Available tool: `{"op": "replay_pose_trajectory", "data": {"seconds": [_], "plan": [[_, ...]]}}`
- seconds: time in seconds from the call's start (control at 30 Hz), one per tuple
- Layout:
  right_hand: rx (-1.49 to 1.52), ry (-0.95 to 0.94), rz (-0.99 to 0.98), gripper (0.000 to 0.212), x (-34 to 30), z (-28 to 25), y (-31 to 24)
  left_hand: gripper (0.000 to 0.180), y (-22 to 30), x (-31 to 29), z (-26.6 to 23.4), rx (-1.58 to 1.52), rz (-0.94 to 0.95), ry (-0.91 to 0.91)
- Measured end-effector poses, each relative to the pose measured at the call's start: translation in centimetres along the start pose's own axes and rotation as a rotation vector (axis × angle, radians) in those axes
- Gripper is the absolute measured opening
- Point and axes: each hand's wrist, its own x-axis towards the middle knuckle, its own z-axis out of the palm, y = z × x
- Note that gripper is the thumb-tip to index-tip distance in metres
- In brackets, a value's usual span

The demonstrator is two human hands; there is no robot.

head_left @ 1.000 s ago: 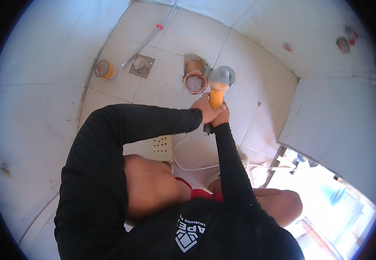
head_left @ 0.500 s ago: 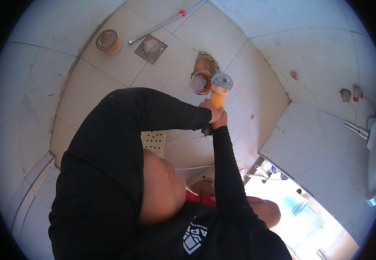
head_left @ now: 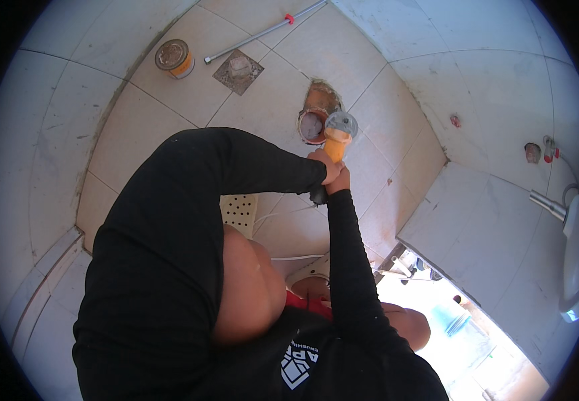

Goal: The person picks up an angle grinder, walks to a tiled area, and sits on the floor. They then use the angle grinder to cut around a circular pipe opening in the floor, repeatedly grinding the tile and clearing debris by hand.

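Observation:
Both of my hands are closed around the orange and black body of an angle grinder [head_left: 335, 150]. My left hand [head_left: 325, 165] wraps it nearer the head, and my right hand [head_left: 338, 182] grips just behind, overlapping it. The grinder's round grey disc [head_left: 341, 124] is beside the rim of an orange pipe [head_left: 312, 127] set in the floor; whether they touch I cannot tell. A rough hole [head_left: 321, 95] in the tiles opens just beyond the pipe. The pipe's mouth looks filled with pale material. A white cord [head_left: 289, 212] runs over the floor near the tool's rear end.
A round tin [head_left: 174, 59] stands by the left wall, near a square drain opening [head_left: 238, 71]. Farther back lies a metal rod [head_left: 263, 35] with a red clip. A white basin [head_left: 576, 254] hangs at right. Near my feet is a bright doorway with a clear plastic container [head_left: 466, 334].
The view has shifted slightly, so the floor things sit a little differently in it. My hands keep their hold on the grinder, its disc still beside the pipe.

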Motion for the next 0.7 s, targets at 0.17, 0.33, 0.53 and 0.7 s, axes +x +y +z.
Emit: {"op": "replay_pose_trajectory", "data": {"seconds": [0.17, 0.33, 0.53, 0.7], "plan": [[-0.079, 0.000, 0.006, 0.026, 0.30, 0.25, -0.04, 0.070, 0.14, -0.21, -0.54, 0.001, 0.007, 0.004], [-0.017, 0.003, -0.016, 0.027, 0.52, 0.35, 0.41, 0.070, 0.27, -0.23, -0.74, 0.010, 0.016, 0.004], [0.019, -0.013, -0.032, 0.028, 0.51, -0.09, 0.19, 0.071, 0.40, 0.01, -0.52, 0.045, 0.015, 0.005], [-0.046, -0.028, -0.041, 0.030, 0.69, -0.26, -0.08, 0.070, 0.39, 0.15, -0.57, 0.030, 0.010, -0.012]]}}
